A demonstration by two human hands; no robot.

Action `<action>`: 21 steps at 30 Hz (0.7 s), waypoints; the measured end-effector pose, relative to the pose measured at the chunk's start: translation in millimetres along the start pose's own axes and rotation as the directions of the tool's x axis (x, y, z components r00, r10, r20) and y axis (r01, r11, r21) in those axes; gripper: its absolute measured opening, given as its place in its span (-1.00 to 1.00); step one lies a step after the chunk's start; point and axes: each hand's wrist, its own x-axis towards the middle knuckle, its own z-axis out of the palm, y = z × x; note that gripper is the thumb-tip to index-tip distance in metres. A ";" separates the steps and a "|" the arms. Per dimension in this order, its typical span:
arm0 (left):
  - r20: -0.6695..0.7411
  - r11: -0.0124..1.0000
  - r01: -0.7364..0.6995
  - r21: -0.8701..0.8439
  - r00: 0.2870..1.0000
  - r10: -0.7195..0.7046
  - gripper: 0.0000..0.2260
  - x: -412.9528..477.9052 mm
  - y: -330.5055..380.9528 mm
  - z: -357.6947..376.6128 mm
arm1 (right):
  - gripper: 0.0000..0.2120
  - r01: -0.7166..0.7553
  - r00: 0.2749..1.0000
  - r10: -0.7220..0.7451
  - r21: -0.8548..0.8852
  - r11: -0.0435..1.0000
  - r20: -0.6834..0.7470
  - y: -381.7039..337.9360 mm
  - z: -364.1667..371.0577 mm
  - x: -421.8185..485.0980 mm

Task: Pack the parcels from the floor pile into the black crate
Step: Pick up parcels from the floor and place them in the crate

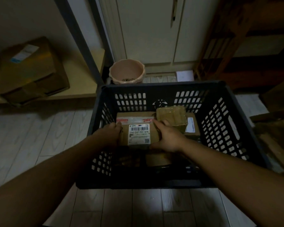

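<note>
Cardboard parcel [138, 128] with a white barcode label and a strip of red-printed tape sits at the centre of the frame, inside the black crate [162, 86], held between both hands. The left hand [109, 134] presses flat against the parcel's left side, fingers curled round the edge near the tape; the right hand [168, 138] clasps the right side, thumb under the near corner and fingers laid along the top edge. Both are closed firmly on the box, neither spread wide.

Just right of it, touching or nearly so, a smaller parcel wrapped in glossy brown tape [170, 117] rests partly atop another labelled carton [192, 126] against the far wall of the crate. Beneath the hands the crate's floor is dim; more brown packages seem to lie there, though it is too dark to be sure.

The crate stands on pale wooden floorboards [31, 136]. Behind it, upper centre, is a pink scalloped pot [126, 71] before a white cupboard door [147, 30]. In the upper left a big cardboard box [33, 71] lies on a low shelf, and more cartons [277, 99] crowd the right edge.
</note>
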 end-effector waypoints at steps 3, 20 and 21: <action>-0.052 0.999 0.034 0.005 0.998 -0.034 -0.05 -1.5 -7.8 -22.7 | 0.01 0.043 0.997 -0.042 0.004 0.999 -0.061 -6.9 -12.3 5.2; -0.258 0.960 0.117 0.253 0.965 -0.049 -0.38 53.4 -13.3 -44.1 | -0.33 -0.094 0.974 0.061 -0.143 0.985 -0.220 -25.3 -12.4 69.1; -0.265 0.959 0.126 0.253 0.963 -0.056 -0.39 56.8 -13.0 -44.3 | -0.34 -0.093 0.970 0.058 -0.143 0.985 -0.236 -24.3 -11.2 72.5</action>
